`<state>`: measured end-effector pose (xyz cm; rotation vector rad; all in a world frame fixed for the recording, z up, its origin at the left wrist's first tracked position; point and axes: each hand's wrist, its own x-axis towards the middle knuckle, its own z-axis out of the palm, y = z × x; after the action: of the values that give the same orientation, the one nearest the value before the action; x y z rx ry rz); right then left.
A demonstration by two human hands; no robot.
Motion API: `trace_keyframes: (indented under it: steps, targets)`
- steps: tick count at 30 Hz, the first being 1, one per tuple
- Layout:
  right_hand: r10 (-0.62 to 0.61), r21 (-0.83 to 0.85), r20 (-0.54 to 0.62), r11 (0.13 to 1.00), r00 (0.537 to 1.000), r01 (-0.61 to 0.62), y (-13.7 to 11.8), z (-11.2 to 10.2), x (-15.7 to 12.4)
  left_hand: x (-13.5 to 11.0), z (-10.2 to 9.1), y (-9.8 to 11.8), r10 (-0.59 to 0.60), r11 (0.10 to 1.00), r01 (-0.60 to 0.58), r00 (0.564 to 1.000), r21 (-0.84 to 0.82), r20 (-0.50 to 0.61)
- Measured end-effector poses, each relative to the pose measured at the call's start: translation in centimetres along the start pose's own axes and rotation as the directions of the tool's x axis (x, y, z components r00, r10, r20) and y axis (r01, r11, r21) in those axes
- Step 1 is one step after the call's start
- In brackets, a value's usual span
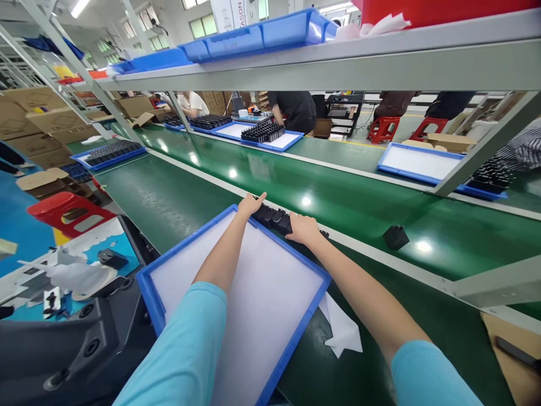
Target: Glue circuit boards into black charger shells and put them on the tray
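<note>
stool [63, 211]: red, near left, off the belt.
far-left tray [112, 155]: blue, on the belt's left side, packed with rows of black pieces.
belt [359, 203]: green, running from far left to near right in front of you.
tray [186, 241]: blue rim and white liner, lying directly before you, with both your forearms reaching across it.
liner [262, 293]: bare wherever it shows. Judged from this, your tray is at one extreme of its load, with a single row at its far edge.
left hand [250, 204]: fingers stretched out flat, not closed on anything. The fingertips touch the left end of the row.
parts [274, 217]: a short row of black pieces at the tray's far corner, held between your two hands.
middle tray [291, 141]: far across the belt, about half covered with black pieces. A person stands behind it.
right hand [302, 228]: palm down over the right end of the row. You cannot tell whether the fingers clasp the pieces or only rest on them.
paper [342, 332]: a white sheet on the belt, sticking out from under the tray's right rim.
loose part [396, 237]: a single black piece on the belt, well apart from your row, to the right.
right tray [418, 163]: far right, its liner bare.
</note>
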<state>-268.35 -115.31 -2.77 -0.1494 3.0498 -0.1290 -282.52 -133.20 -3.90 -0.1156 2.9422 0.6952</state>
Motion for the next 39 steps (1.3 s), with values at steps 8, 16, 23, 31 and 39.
trace_keyframes:
  steps: [8,16,23,31,39]
  targets:
    - [0.009,-0.019,-0.019,1.0,1.0,-0.009,-0.1,0.3,-0.4,-0.4,-0.2,0.3,-0.002,1.0,0.002,1.0,0.015,-0.011]
    - [0.01,-0.012,0.022,1.0,1.0,-0.01,-0.4,-0.3,-0.8,-0.8,-0.2,0.1,0.009,0.999,-0.009,1.0,0.053,-0.008]
    - [0.016,-0.01,0.034,1.0,0.999,-0.015,-2.9,-2.8,1.0,-0.3,-0.4,-0.7,0.036,0.999,-0.036,0.999,0.027,0.02]
    - [-0.06,-0.004,0.073,0.998,0.996,0.061,-6.0,-1.3,5.1,-0.6,-0.3,-0.6,0.058,0.998,-0.06,0.997,0.033,0.058]
    - [-0.094,-0.007,0.052,0.996,0.994,0.094,-5.8,-1.6,5.4,-0.9,-2.1,0.1,0.058,0.998,-0.059,0.997,0.013,0.058]
